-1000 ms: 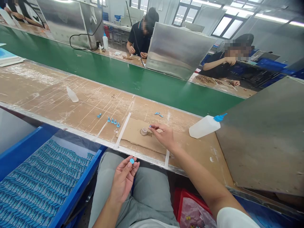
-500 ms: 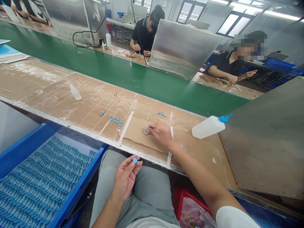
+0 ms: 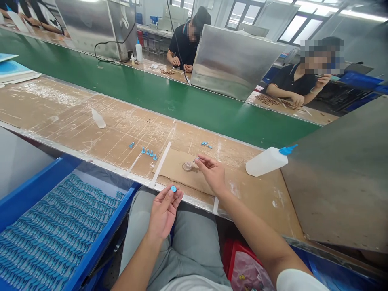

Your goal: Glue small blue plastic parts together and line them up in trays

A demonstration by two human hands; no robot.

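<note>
My left hand (image 3: 163, 212) is closed in a pinch on a small round blue piece (image 3: 173, 188), its flat face turned up, in front of the table's near edge. Over the cardboard sheet (image 3: 176, 169), my right hand (image 3: 214, 174) pinches a small bluish piece (image 3: 197, 159), too small to make out well. Just left of those fingertips sits a small clear round dish (image 3: 187, 166). Several blue pieces with round bases (image 3: 148, 152) stand in a row left of the cardboard, and one more blue piece (image 3: 131, 144) lies farther left. A few small blue parts (image 3: 205, 143) lie behind the cardboard.
A white squeeze bottle with blue nozzle (image 3: 266, 161) stands at right beside a metal panel (image 3: 339, 178). A smaller bottle (image 3: 98, 119) lies at left. Below left is a blue tray (image 3: 121, 198) holding many blue pieces. Beyond the green belt (image 3: 145, 97), other people work.
My right hand has lifted away from the clear dish, up and to the right, with the small piece. My left hand has risen toward the table edge, still holding the round blue piece.
</note>
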